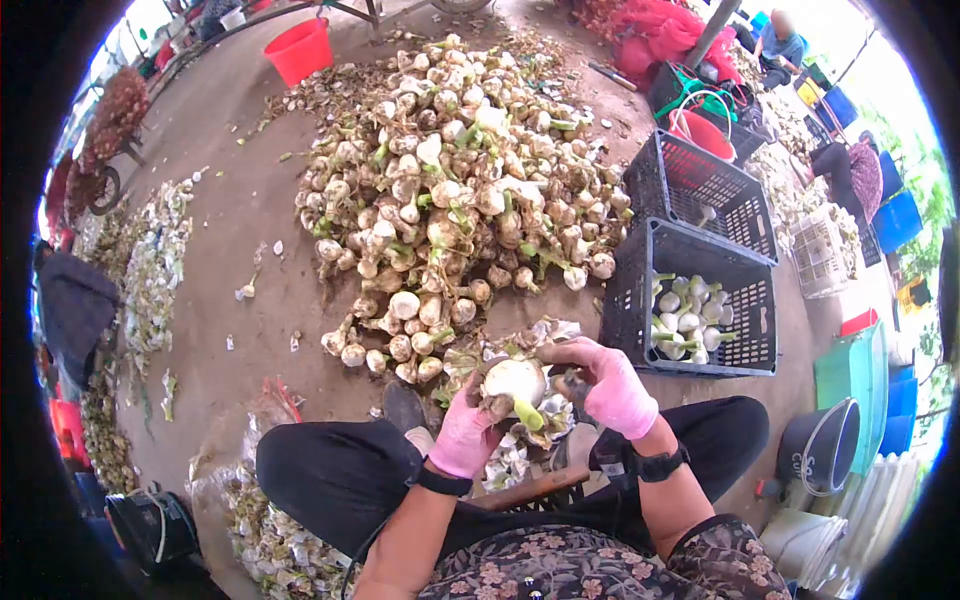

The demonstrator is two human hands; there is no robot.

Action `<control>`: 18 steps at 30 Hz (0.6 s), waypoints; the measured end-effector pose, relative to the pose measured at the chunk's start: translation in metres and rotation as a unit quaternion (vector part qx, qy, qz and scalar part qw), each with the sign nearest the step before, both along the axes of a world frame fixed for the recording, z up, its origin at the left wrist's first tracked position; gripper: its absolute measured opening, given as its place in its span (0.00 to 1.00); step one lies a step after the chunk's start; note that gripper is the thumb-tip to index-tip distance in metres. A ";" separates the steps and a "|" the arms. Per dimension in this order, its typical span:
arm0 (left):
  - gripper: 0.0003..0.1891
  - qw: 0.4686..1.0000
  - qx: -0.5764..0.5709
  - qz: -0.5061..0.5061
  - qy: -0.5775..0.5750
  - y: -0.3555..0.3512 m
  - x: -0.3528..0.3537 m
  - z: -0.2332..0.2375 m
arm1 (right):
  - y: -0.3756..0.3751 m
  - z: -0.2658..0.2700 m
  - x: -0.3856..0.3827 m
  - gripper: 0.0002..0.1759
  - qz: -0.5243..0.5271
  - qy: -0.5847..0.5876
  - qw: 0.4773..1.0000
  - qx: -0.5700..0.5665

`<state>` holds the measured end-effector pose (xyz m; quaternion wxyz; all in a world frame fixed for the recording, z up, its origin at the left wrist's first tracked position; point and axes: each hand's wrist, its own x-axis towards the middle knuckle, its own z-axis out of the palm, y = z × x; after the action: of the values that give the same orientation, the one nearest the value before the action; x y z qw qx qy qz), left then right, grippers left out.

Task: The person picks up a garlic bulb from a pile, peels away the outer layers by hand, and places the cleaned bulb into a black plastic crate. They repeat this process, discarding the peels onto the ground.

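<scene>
Between my two hands, over my lap, is a large whitish garlic bulb [517,380] with a green stem stub pointing down toward me. My left hand [468,432], in a pink glove with dirt-stained fingertips, is closed around the bulb's left side. From the right, my gloved right hand [612,388] curls in, its stained fingers at the bulb's upper right edge. Loose peelings [508,463] lie below the hands, between my legs. Just beyond rises a big heap of untrimmed garlic [450,190] with dry skins and some green stems.
Right of the heap, a black crate [690,362] holds several cleaned garlic bulbs [690,318]; another black crate [740,225] adjoins it. A red bucket [300,52] stands behind the heap. Peelings [155,270] cover floor at left. Other people [780,48] sit at far right.
</scene>
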<state>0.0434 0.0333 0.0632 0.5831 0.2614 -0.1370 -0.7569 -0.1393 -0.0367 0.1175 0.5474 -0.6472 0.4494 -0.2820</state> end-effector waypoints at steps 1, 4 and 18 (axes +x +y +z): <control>0.35 1.000 0.001 -0.002 0.001 -0.001 -0.001 0.000 | 0.001 0.001 0.002 0.23 -0.002 0.001 1.000 0.001; 0.34 1.000 -0.012 -0.001 -0.002 -0.002 -0.001 0.001 | 0.000 0.005 0.005 0.23 0.031 0.090 0.994 -0.061; 0.28 0.984 0.048 -0.168 -0.036 0.009 0.002 0.001 | -0.015 -0.009 0.009 0.09 0.013 0.243 0.952 -0.184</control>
<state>0.0455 0.0427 0.0637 0.4290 0.2892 -0.1633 -0.8400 -0.1300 -0.0517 0.1084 0.2968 -0.7912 0.5011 -0.1866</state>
